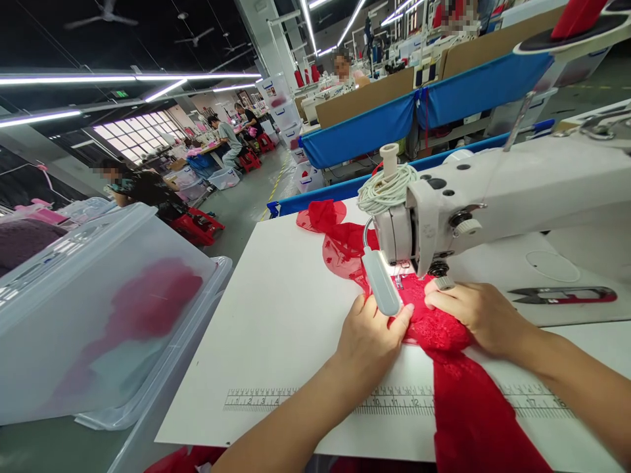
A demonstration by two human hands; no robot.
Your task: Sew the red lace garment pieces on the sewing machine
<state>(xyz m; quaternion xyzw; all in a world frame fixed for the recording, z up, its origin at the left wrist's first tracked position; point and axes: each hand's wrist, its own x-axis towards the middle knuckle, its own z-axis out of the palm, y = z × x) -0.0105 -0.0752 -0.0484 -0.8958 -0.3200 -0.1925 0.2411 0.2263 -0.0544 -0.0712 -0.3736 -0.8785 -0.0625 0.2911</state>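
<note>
Red lace fabric (434,322) lies under the head of a white sewing machine (493,203) and trails over the table's front edge. Left of the needle area, my left hand (369,328) presses on the fabric, its thumb on the red cloth and its other fingertips partly hidden behind a small grey lamp (382,282). My right hand (478,315) grips the bunched lace on the other side, fingers curled by the presser foot. Beyond the needle, sheer red pieces (340,249) stretch toward the table's far edge.
Thread snips (562,295) lie on the machine bed at right. A printed ruler (394,401) runs along the white table (236,335). Translucent plastic bins (98,315) stand at left. Several people work farther back, near blue cloth troughs (359,131).
</note>
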